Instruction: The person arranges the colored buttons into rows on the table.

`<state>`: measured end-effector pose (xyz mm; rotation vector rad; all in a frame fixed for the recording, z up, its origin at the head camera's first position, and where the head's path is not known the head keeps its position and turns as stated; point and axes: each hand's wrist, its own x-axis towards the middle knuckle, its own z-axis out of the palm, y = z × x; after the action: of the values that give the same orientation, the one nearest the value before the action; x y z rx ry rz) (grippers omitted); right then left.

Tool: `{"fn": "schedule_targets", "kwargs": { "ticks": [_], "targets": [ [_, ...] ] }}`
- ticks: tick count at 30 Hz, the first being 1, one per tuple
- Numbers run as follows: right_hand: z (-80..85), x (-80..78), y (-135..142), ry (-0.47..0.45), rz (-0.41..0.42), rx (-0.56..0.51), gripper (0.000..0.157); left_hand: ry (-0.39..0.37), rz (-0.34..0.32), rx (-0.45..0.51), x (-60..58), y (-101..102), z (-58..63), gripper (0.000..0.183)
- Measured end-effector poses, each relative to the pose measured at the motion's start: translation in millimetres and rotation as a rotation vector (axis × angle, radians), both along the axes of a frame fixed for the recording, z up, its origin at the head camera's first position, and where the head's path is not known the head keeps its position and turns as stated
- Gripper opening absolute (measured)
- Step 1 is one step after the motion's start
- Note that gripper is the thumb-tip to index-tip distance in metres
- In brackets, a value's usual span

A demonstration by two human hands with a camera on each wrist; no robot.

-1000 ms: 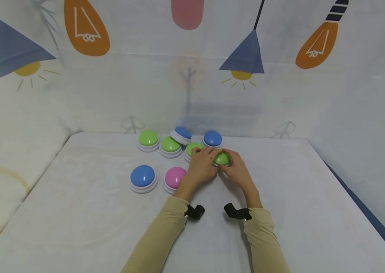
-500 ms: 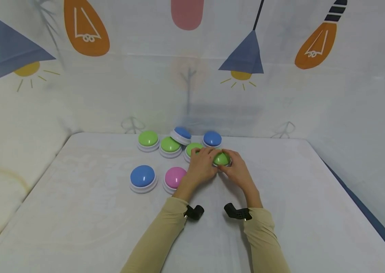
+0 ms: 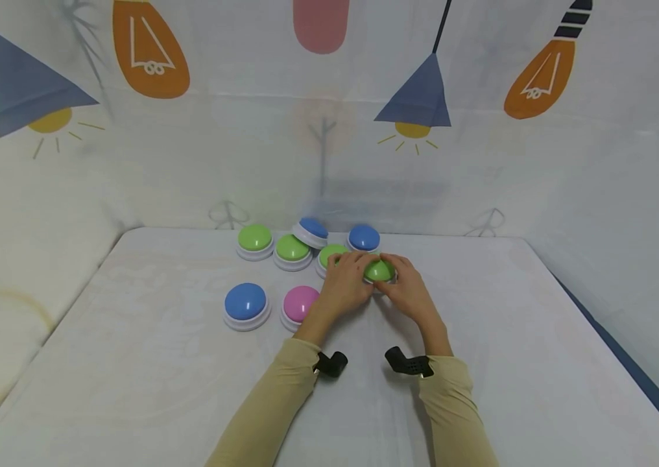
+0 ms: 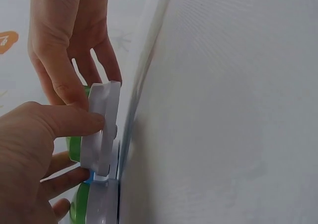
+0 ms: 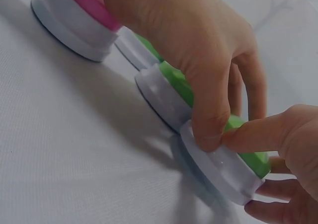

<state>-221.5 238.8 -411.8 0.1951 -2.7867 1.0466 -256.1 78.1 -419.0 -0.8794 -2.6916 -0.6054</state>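
Note:
A push button with a green dome and white base [image 3: 379, 271] is held between both hands, right of the cluster in the head view. My left hand [image 3: 348, 282] pinches its left side, thumb on the white base [image 4: 99, 129]. From the right, my right hand [image 3: 408, 290] grips the same button, fingers around its rim. In the right wrist view the base [image 5: 218, 167] leans, with a shadow under it. Next to it stands another green button [image 5: 169, 92], partly hidden by the left hand in the head view. A blue button [image 3: 364, 238] sits just behind.
Further left are two green buttons [image 3: 255, 238] and a tilted blue button [image 3: 312, 230] resting against one. Nearer stand a blue button [image 3: 245, 302] and a pink button [image 3: 299, 303]. A printed cloth [image 3: 218, 149] hangs behind the white table [image 3: 131, 389].
Both hands keep their hold on the green button and barely move. The head view has shifted very slightly; the other buttons stay where they were.

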Motion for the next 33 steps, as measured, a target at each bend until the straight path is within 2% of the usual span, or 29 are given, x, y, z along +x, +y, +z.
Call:
{"fn": "schedule_targets", "kwargs": {
  "ticks": [10,19,33],
  "targets": [
    [6.2,6.3,-3,0.010,0.008,0.023,0.061,-0.019,-0.015,0.021,6.3,-5,4.3,0.056],
    [18.9,13.4,-6,0.040,0.030,0.035,0.059,-0.059,-0.058,0.112,12.0,-9,9.3,0.056],
    [26.0,23.4,-8,-0.030,0.049,0.003,0.059,-0.121,-0.075,0.166,22.0,-16,13.6,0.057]
  ]
}}
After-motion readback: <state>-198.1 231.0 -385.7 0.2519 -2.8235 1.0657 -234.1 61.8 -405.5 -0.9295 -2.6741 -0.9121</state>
